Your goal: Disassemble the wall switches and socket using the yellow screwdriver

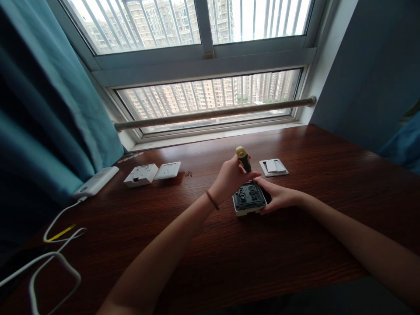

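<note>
My left hand (232, 177) is wrapped round a screwdriver (243, 157) with a yellow and black handle, held nearly upright. Its tip is hidden behind my fingers, over the far side of a wall switch (250, 197). The switch has a dark inner plate in a white box and lies on the table. My right hand (275, 194) grips the switch along its right edge, thumb and fingers around the corner. Beyond my right hand lies a white switch cover (274, 167) with rocker keys.
To the left on the wooden table (203, 262) are a white mounting box (141, 175), a white socket panel (168, 170) and several small screws (188, 173). A white power strip (96, 182) with a looping cable (62, 253) and a yellow strip (61, 233) lie farther left. A window stands behind.
</note>
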A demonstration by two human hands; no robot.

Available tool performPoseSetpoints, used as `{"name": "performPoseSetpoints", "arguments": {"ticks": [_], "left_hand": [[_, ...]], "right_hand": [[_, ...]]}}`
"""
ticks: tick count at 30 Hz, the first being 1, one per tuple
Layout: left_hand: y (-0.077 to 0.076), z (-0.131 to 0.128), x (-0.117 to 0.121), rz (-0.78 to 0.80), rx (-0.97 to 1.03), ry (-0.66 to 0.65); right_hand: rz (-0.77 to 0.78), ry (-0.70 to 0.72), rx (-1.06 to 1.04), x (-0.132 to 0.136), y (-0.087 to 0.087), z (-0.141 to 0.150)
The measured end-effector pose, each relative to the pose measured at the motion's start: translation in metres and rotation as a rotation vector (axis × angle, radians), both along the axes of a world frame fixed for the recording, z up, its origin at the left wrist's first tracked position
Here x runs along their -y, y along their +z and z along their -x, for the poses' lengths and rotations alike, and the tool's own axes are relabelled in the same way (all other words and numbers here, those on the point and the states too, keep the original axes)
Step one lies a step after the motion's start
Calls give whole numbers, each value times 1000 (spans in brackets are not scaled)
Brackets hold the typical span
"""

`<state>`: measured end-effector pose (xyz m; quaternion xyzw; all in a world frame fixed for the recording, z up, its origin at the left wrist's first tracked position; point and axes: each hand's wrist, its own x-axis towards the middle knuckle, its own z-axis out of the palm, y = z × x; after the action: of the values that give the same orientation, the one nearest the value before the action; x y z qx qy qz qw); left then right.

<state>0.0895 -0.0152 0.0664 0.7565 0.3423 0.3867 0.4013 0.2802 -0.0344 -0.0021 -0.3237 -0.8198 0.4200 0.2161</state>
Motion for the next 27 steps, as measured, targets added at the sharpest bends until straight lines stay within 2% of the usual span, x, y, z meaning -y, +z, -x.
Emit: {"name": "performPoseSetpoints", "arguments": {"ticks": [2,3,6,9,12,14,16,19,21,23,27], "left_hand": [[1,-1,1,-2,1,36],[2,-1,3,49,22,9],[12,0,7,263,103,-153],[21,4,10,364,122,-266],[24,6,10,360,116,-310],[21,6,8,321,87,-295],[16,4,7,222,18,-217],[8,2,4,-11,-92,-50],[5,0,4,-95,-120,-5],[4,-1,4,-58,-91,-31],[8,-3,8,168,4,-166]], "right_hand": [[-3,2,6,0,0,0],[-8,4,5,0,0,0],[-26,13,0,0,1,1],[-35,18,-10,0,3,1],[-23,23,-20,1,3,1],[-22,21,-23,0,3,1],[-25,18,-23,0,2,0],[-8,19,-14,0,1,0],[10,25,-7,1,2,0],[7,23,-11,1,2,1],[3,24,-18,1,2,1]]}}
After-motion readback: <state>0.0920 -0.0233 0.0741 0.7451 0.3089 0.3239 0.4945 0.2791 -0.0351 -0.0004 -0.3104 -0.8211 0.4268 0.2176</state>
